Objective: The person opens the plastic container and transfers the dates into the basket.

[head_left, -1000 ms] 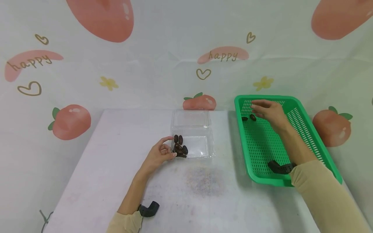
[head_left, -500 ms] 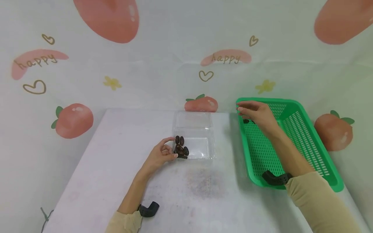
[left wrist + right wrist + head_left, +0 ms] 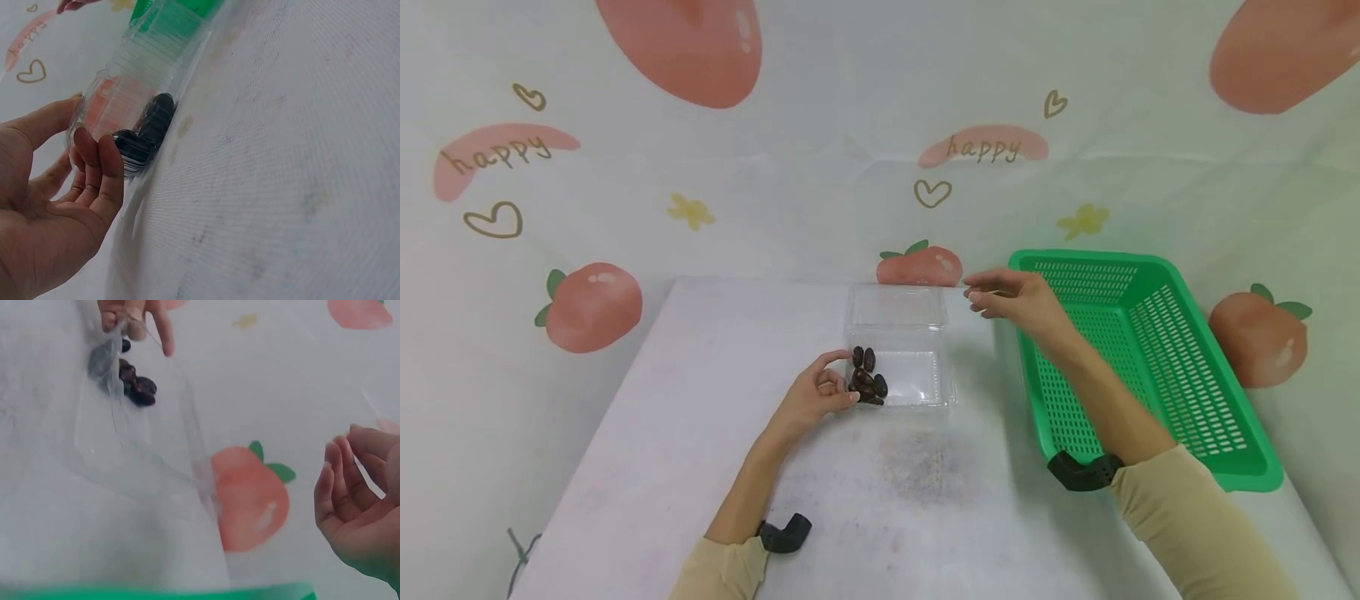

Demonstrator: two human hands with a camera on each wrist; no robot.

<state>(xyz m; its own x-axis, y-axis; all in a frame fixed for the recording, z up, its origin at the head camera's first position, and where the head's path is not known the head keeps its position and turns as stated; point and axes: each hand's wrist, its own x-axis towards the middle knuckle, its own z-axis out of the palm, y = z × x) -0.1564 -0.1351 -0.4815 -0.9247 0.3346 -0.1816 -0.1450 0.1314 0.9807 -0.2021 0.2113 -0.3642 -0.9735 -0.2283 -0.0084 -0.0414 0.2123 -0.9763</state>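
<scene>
A clear plastic clamshell box (image 3: pixel 917 379) lies opened out on the table, its lid (image 3: pixel 897 306) folded back. Several dark brown, glossy dates (image 3: pixel 863 379) are gathered at its left side. My left hand (image 3: pixel 811 400) grips the box's left edge between thumb and fingers; the left wrist view shows this hand (image 3: pixel 69 181) close against the plastic. My right hand (image 3: pixel 1018 304) is in the air between the box and the green basket (image 3: pixel 1157 333). In the right wrist view its fingers (image 3: pixel 337 481) curl so the tips come near the thumb; whether they pinch something cannot be made out.
The green basket stands at the table's right, partly hidden by my right forearm (image 3: pixel 1120 417). A white cloth backdrop (image 3: pixel 805 208) with printed fruit rises behind the table (image 3: pixel 700 375). A cord (image 3: pixel 518 554) hangs at the lower left.
My right hand has moved left out of the green basket toward the box. Two dates seen in the basket earlier are now hidden behind the hand and arm. The left hand keeps its grip.
</scene>
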